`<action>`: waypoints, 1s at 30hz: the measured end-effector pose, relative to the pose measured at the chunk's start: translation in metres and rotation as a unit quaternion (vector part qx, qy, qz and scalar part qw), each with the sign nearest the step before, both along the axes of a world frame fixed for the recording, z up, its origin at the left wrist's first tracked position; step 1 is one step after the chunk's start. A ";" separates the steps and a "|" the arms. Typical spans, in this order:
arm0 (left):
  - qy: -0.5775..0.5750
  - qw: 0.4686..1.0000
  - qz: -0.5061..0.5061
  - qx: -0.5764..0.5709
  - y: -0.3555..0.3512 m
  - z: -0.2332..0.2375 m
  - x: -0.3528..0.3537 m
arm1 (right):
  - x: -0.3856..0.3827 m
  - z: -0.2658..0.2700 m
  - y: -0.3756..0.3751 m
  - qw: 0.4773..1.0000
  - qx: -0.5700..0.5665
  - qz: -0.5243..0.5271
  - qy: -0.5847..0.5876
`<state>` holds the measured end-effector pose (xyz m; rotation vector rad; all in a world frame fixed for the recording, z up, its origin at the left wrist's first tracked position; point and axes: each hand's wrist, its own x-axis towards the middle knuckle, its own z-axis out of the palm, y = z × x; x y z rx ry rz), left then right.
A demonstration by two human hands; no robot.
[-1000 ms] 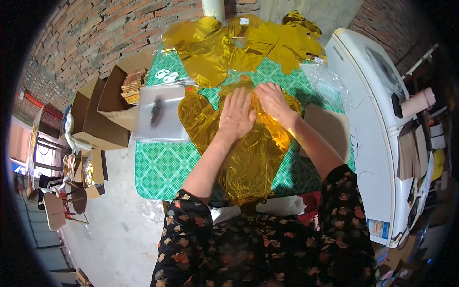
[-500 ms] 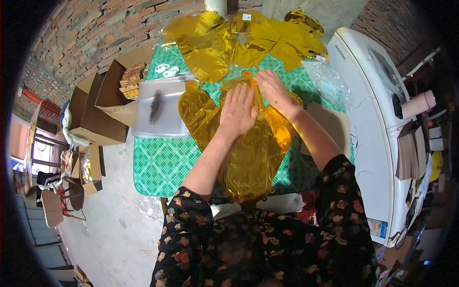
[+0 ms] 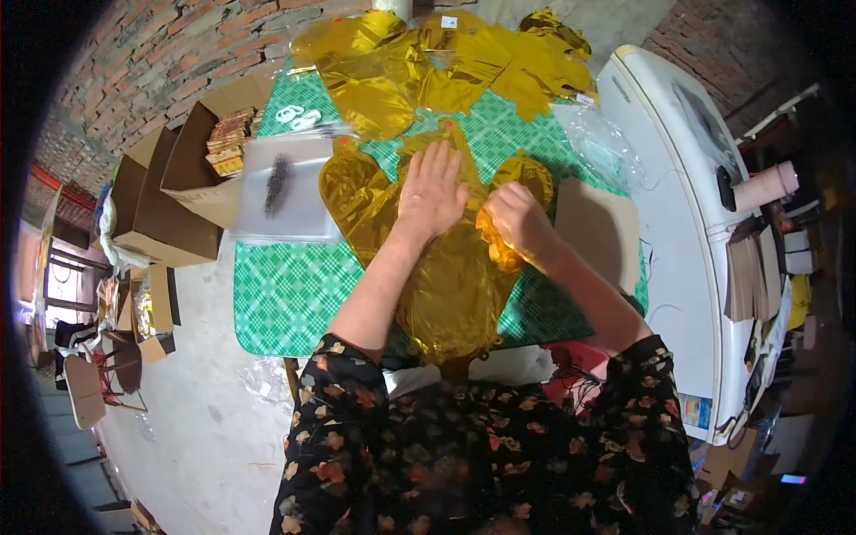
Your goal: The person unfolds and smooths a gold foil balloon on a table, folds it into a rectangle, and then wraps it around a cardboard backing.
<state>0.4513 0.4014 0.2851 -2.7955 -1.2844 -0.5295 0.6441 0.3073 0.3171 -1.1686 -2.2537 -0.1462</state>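
A flat, deflated gold foil balloon [image 3: 448,299] with rounded lobes lies on the green checked tablecloth in front of me. My left hand [image 3: 432,192] presses on its upper middle, palm down with fingers stretched out. My right hand [image 3: 522,223] is closed at the balloon's right side, on a bunched, crumpled part of the foil that shines orange beneath the fingers. Its fingertips are partly hidden. More gold foil balloons [image 3: 374,85] lie spread along the far end of the table.
Clear plastic bags [image 3: 299,192] are stacked left of the balloon, beside open cardboard boxes [image 3: 192,160]. A brown cardboard sheet [image 3: 597,232] and a clear plastic bag [image 3: 597,143] lie on the right. A white fridge [image 3: 664,223] stands along the table's right side.
My right hand has come down from the balloon's top toward me and closed on foil at the right side, which is now bunched. My left hand stays flat. The view has shifted slightly.
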 end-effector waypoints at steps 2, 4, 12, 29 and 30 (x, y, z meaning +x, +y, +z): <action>0.000 1.000 -0.001 -0.002 0.000 0.001 -0.001 | 0.003 0.001 0.000 1.000 -0.020 -0.004 -0.021; -0.003 1.000 -0.002 -0.006 -0.001 0.003 -0.001 | -0.001 0.001 0.007 0.998 0.047 -0.041 0.009; -0.037 0.999 -0.008 -0.018 0.000 -0.001 -0.001 | -0.009 0.002 0.017 0.994 0.078 -0.055 -0.044; -0.044 0.999 -0.013 0.003 -0.001 -0.002 -0.002 | 0.005 -0.018 0.082 0.991 0.050 -0.097 -0.080; -0.048 0.999 -0.013 0.003 -0.001 -0.003 -0.002 | 0.006 -0.019 0.089 0.991 0.059 -0.093 -0.078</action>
